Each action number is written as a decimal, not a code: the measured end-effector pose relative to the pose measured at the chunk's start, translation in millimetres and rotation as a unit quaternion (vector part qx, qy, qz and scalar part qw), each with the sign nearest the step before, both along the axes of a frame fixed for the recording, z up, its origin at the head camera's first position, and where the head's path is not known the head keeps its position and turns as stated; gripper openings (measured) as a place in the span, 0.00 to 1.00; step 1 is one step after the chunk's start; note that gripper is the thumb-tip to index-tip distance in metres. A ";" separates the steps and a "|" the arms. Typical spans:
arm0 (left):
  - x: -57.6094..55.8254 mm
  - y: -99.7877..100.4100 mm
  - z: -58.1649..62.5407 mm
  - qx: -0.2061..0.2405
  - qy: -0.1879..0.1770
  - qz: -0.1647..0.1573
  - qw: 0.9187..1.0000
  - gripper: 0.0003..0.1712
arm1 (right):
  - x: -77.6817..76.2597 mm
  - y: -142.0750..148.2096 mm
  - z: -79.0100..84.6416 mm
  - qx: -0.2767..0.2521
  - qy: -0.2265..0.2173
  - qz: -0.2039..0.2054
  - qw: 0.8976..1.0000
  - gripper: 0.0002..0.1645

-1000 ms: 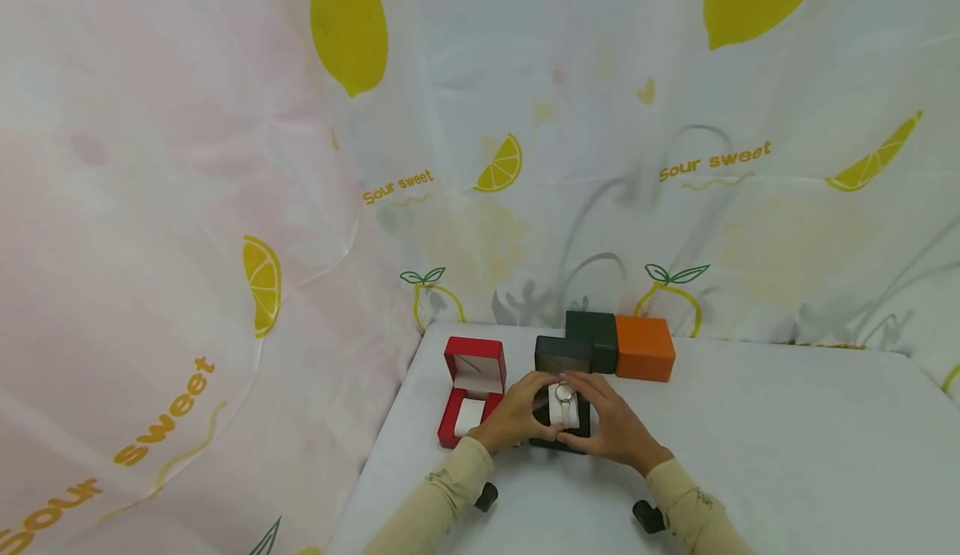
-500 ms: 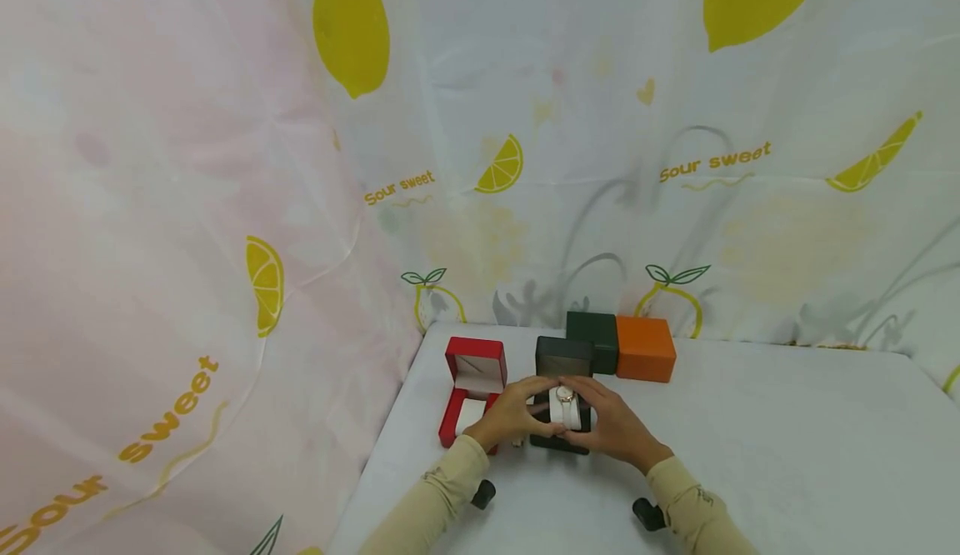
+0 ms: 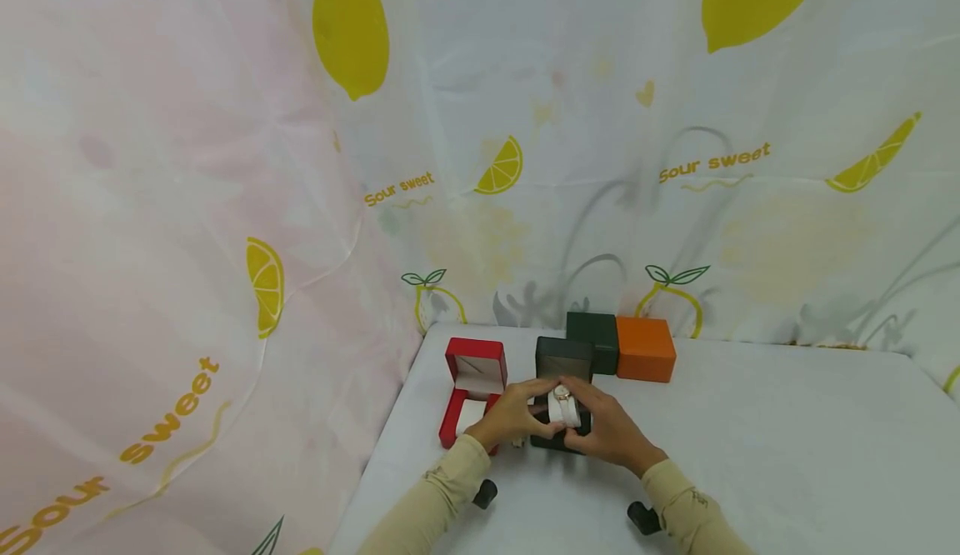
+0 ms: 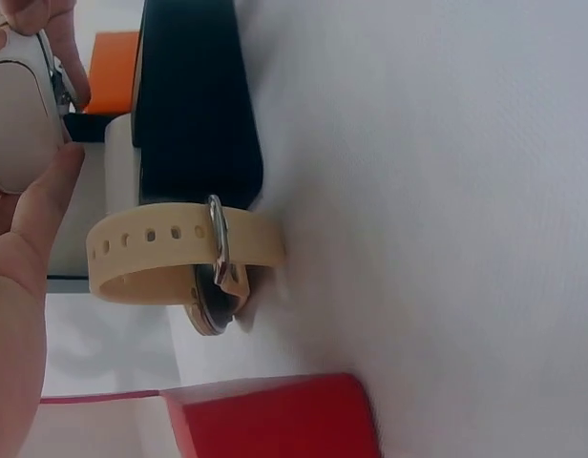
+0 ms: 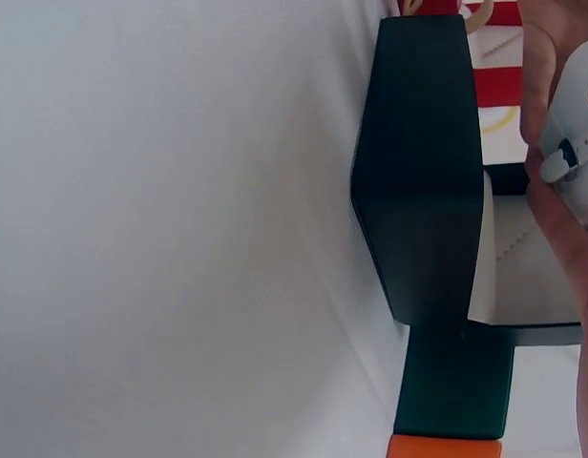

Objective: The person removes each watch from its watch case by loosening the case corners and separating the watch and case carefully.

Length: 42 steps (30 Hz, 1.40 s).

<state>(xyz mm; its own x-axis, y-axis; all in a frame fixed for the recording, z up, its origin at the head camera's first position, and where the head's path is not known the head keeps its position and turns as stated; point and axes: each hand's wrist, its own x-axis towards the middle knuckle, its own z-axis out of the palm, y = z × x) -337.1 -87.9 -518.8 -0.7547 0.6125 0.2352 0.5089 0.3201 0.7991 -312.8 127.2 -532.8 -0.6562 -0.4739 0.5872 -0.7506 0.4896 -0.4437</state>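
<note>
My left hand (image 3: 513,413) and right hand (image 3: 611,426) hold a white watch cushion (image 4: 17,124) between thumbs and fingers, one at each side. A wristwatch (image 3: 562,393) with a light strap is wrapped around the cushion; its small round dial faces up in the head view. Beneath both hands stands an open black watch box (image 5: 418,191), its lid raised at the back. In the left wrist view, a second watch with a beige strap (image 4: 132,237) sits on the white surface, buckled into a loop, dial low. It is mostly hidden behind my left hand in the head view.
An open red watch box (image 3: 478,365) with a white cushion (image 3: 471,415) stands to the left. Behind the black box are a closed dark green box (image 3: 603,338) and an orange box (image 3: 646,349), side by side. A lemon-print curtain (image 3: 570,80) rises behind the white table (image 3: 787,438).
The cushion with the watch has tilted a little in my hands, and the watch has shifted slightly left. My right hand has moved slightly left; the boxes have stayed put.
</note>
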 end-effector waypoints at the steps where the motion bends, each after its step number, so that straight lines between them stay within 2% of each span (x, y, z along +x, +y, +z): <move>1: 0.0 0.4 -0.6 -0.002 0.004 0.000 1.000 0.41 | -0.2 -0.5 -1.0 -0.003 -0.001 0.003 1.000 0.48; 7: -0.4 0.0 -2.9 -0.014 0.005 0.008 1.000 0.40 | -0.6 -2.4 -2.8 -0.016 -0.016 0.021 1.000 0.45; 10: -1.0 -2.6 -3.4 -0.008 -0.017 0.016 1.000 0.40 | -0.6 -1.2 -1.2 -0.041 -0.065 0.043 0.996 0.44; 14: -1.5 -5.0 -4.4 0.007 -0.044 0.019 0.999 0.41 | -1.9 1.5 1.2 -0.086 -0.130 0.070 0.985 0.43; 20: 0.0 -7.4 -5.6 0.029 -0.095 0.029 0.995 0.41 | -2.3 4.6 2.2 -0.105 -0.175 0.088 0.975 0.42; 23: -0.3 -7.0 -5.8 0.031 -0.094 0.026 0.995 0.41 | -1.0 5.1 2.6 -0.093 -0.178 0.075 0.977 0.42; 29: 0.0 -2.4 -5.9 0.037 -0.056 0.012 0.998 0.40 | 0.4 2.0 5.5 -0.075 -0.161 0.036 0.983 0.42; 36: 1.6 0.0 -8.5 0.032 -0.039 0.032 0.998 0.40 | 2.5 -5.1 5.4 -0.079 -0.159 0.036 0.983 0.43; 40: 0.4 -2.3 -4.9 0.026 -0.045 0.033 0.998 0.41 | 2.2 -4.8 2.3 -0.090 -0.166 0.030 0.982 0.44; 42: 0.1 -4.2 -1.8 0.036 -0.061 0.029 0.997 0.41 | 1.7 -3.4 2.8 -0.100 -0.172 0.029 0.980 0.44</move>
<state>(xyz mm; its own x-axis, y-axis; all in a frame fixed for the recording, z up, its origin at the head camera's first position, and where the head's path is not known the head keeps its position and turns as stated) -337.0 -92.2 -520.7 -0.8140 0.5520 0.1810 0.3881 0.2849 0.8765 -311.0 123.8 -530.0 -0.8066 -0.4149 0.4210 -0.5642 0.3280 -0.7577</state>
